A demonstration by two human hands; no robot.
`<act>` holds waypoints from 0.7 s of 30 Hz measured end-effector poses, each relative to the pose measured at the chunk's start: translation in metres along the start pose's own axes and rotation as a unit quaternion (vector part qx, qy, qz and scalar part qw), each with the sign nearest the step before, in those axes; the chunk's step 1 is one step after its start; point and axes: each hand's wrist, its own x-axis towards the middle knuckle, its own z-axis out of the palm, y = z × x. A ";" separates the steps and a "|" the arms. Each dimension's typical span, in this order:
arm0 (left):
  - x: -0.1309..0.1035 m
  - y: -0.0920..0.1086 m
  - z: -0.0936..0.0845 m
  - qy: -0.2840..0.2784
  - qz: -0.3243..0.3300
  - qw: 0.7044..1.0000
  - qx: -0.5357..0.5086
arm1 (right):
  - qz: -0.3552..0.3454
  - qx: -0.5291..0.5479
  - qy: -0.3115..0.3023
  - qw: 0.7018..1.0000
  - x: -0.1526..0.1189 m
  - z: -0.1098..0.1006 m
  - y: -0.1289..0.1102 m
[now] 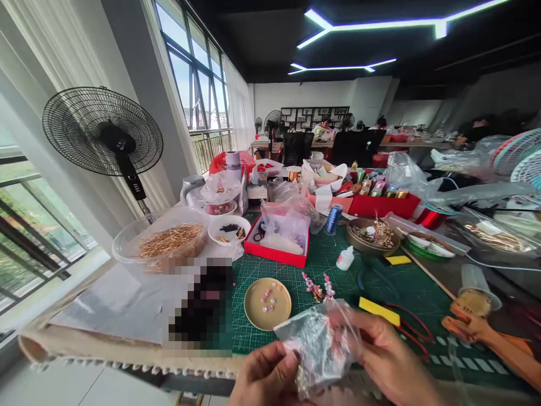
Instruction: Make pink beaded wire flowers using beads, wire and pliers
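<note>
Between my two hands, over the front edge of the table, is a small clear plastic bag (319,344) with small pale pieces low inside it. My left hand (268,372) pinches the bag's left side between thumb and fingers. At the bag's upper right, my right hand (386,352) grips the plastic, its fingertips partly behind or inside the bag; I cannot tell which. Just beyond lies a round tan dish (267,304) with several small pink and white beads. Beside it, a pink beaded ornament (318,287) rests on the green cutting mat (249,270).
A red box (276,255) holds bags and scissors. A white glue bottle (345,258), blue thread spool (333,219) and brown bowl of parts (373,235) stand behind. Yellow-tagged pliers (380,311) and an orange clamp tool (486,327) lie right; a tub of gold pins (163,239) stands left.
</note>
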 end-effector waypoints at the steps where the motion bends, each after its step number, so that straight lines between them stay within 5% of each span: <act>1: 0.004 0.000 0.001 0.009 0.007 1.000 0.009 | -0.017 -0.036 0.000 0.999 0.001 -0.004 -0.002; 7: 0.003 0.020 0.020 0.046 0.048 0.994 0.087 | -0.089 -0.254 -0.065 0.961 0.008 -0.027 0.001; 12: -0.003 0.045 0.036 0.052 0.069 0.970 0.226 | -0.078 -0.271 -0.163 0.946 0.012 -0.021 0.005; 21: 0.007 0.049 0.027 0.041 0.075 0.968 0.237 | -0.147 -0.237 -0.113 0.954 0.017 -0.011 0.012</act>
